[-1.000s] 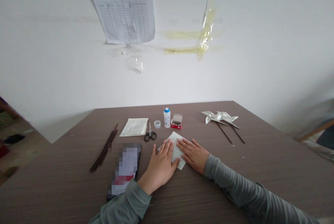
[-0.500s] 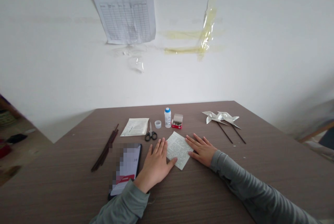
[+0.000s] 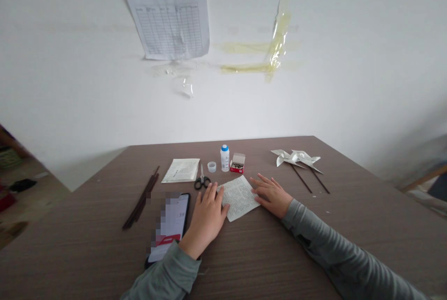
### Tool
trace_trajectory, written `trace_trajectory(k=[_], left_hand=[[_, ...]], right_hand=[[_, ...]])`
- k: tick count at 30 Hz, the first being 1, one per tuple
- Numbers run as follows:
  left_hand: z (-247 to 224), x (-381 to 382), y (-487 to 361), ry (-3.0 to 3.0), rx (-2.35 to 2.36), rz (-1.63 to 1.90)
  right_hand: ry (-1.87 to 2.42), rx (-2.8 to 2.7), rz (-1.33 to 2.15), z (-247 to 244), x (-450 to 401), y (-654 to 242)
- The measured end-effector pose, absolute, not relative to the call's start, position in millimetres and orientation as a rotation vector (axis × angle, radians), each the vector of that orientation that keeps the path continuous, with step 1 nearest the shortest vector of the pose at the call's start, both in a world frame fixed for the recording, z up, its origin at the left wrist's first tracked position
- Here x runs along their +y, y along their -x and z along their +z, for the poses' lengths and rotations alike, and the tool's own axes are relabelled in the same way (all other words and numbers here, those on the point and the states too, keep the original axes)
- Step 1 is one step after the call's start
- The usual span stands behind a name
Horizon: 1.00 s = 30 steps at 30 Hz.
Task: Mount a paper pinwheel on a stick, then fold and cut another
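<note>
A square sheet of printed paper (image 3: 240, 197) lies flat on the brown table between my hands, one corner pointing away from me. My left hand (image 3: 208, 211) rests at its left edge, fingers spread, the thumb near its lower left corner. On the other side, my right hand (image 3: 271, 194) has its fingers apart, with the fingertips at the paper's right edge. Neither hand is closed round anything. Just beyond my left fingertips are black-handled scissors (image 3: 202, 181).
Behind the paper stand a blue-capped bottle (image 3: 225, 158), a small clear cup (image 3: 211, 167) and an open red box (image 3: 238, 164). A paper stack (image 3: 181, 170), dark sticks (image 3: 141, 199) and a phone (image 3: 171, 225) lie left; two pinwheels (image 3: 296, 158) lie right.
The sheet has turned on the table, and its near corner has shifted left. My left thumb has drawn back to the left, and my right fingers have lifted slightly.
</note>
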State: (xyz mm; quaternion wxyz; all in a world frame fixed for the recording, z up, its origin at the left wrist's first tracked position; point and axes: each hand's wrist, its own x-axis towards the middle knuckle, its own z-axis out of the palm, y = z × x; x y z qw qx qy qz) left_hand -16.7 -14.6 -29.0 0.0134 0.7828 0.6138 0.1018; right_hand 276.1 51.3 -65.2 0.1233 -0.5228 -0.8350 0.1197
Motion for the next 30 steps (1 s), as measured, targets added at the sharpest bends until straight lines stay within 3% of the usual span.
trace_trajectory(k=[11, 30], left_hand=[[-12, -16, 15, -2.391, 1.829, 0.318], [-5, -15, 8, -2.362, 1.574, 0.27]], right_hand=[[1.179, -2.341, 0.544, -74, 56, -275], [0.893, -2.447, 0.323, -72, 59, -285]])
